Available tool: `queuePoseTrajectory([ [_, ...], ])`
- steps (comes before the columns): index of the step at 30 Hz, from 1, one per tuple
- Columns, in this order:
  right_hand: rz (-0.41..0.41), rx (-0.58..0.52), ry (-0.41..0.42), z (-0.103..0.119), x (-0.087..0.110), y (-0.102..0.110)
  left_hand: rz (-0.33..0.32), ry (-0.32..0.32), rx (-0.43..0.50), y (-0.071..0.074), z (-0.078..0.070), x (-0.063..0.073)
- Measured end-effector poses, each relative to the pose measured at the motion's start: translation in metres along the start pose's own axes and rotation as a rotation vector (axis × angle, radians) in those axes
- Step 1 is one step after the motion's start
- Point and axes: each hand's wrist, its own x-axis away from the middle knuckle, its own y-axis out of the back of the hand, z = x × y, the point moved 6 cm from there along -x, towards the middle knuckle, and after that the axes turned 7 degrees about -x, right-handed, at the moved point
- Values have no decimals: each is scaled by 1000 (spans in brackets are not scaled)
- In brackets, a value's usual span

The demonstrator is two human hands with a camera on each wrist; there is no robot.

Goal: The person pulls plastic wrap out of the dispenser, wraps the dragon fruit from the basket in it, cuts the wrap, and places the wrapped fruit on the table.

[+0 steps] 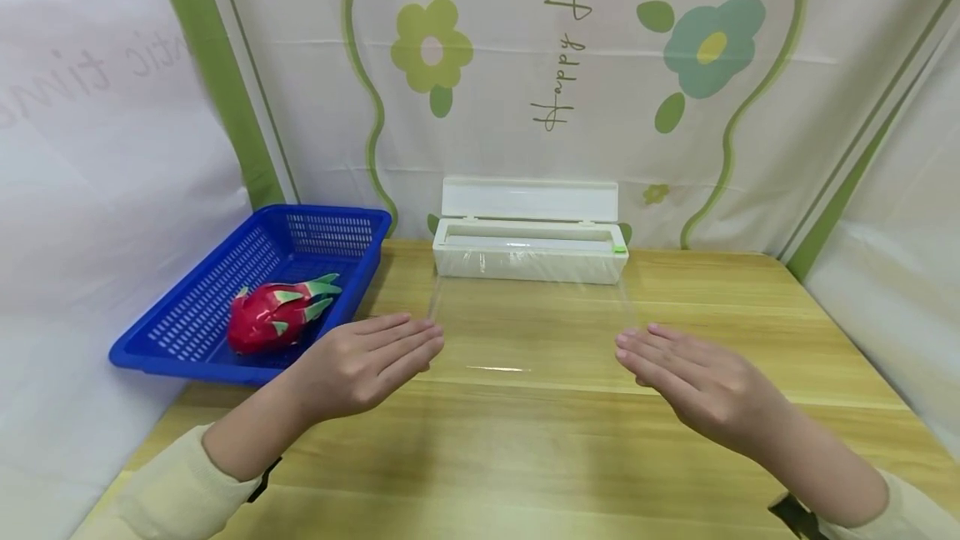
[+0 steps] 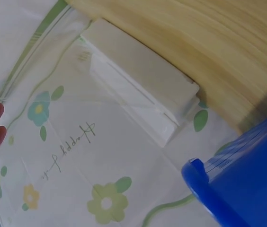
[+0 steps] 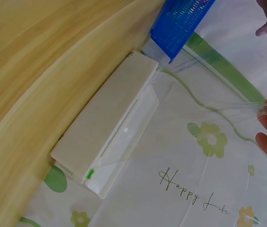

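A sheet of clear plastic wrap stretches from a white wrap dispenser toward me, held above the wooden table. My left hand pinches its left near corner between thumb and fingers. At the right near corner, my right hand pinches the film in the same way. In the right wrist view, the gathered film runs into the fingers. The dispenser's lid stands raised at the back, with a small green slider at the box's right end.
On the left, a blue plastic basket holds a red dragon fruit with green tips; my left forearm passes close to its near corner. A white curtain printed with flowers hangs behind the wooden table and at both sides.
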Motion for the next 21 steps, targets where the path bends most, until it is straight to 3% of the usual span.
queuePoseTrajectory([
  [21,121,-55,-28,18,19,-11,44,-43,63,-10,-18,15],
])
